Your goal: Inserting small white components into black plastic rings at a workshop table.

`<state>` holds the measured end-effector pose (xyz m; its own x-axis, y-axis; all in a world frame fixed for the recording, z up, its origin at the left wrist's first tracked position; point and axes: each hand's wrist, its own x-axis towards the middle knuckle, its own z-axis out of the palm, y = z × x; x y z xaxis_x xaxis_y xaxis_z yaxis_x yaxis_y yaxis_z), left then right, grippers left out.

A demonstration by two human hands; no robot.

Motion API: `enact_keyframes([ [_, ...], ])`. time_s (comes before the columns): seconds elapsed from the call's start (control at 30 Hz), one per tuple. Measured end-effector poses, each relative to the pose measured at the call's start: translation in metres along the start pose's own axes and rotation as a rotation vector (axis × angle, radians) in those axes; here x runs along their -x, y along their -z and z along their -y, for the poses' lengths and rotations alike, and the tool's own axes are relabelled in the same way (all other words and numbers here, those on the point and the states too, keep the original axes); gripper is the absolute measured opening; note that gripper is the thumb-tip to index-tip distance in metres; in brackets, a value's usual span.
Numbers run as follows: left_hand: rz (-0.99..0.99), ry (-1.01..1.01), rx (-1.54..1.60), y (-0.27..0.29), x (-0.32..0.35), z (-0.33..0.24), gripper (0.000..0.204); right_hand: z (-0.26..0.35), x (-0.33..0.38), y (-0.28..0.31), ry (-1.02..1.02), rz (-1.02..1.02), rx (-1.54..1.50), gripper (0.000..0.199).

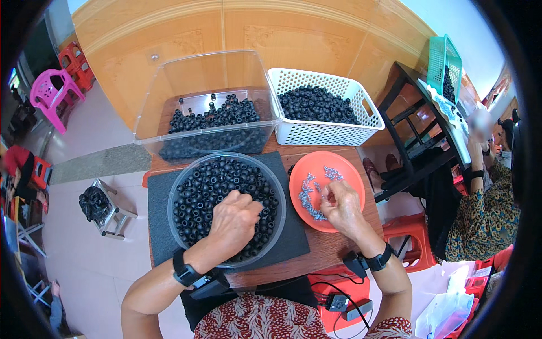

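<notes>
Head view — beads beneath left fingers — silvery pieces beside right fingers.

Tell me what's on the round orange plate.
The orange plate carries many small, shiny, silvery-blue pieces, mostly along its left side. The right hand is over the plate, so anything directly behind it is hidden.

Left grip curled, right grip pinched

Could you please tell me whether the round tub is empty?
No, it is not empty: black beads spread across the tub nearly to its edge, below the left hand; their depth is hidden.
</notes>
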<state>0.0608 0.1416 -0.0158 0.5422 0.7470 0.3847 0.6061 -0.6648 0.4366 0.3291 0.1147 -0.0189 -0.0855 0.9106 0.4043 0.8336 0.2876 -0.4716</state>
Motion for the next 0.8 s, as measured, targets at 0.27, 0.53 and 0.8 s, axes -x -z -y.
enact_keyframes([
  [0.27,0.138,-0.055,-0.193,-0.014,-0.013,-0.003,0.001,0.030,0.010,0.018,-0.134,-0.022,-0.229,0.013],
  [0.53,0.249,-0.054,-0.148,-0.009,-0.018,-0.001,0.003,0.041,0.024,0.017,-0.371,-0.024,-0.642,0.013],
  [0.8,0.166,0.015,0.035,-0.003,-0.007,-0.001,0.010,0.058,0.033,-0.001,-0.218,-0.007,-0.643,0.018],
])
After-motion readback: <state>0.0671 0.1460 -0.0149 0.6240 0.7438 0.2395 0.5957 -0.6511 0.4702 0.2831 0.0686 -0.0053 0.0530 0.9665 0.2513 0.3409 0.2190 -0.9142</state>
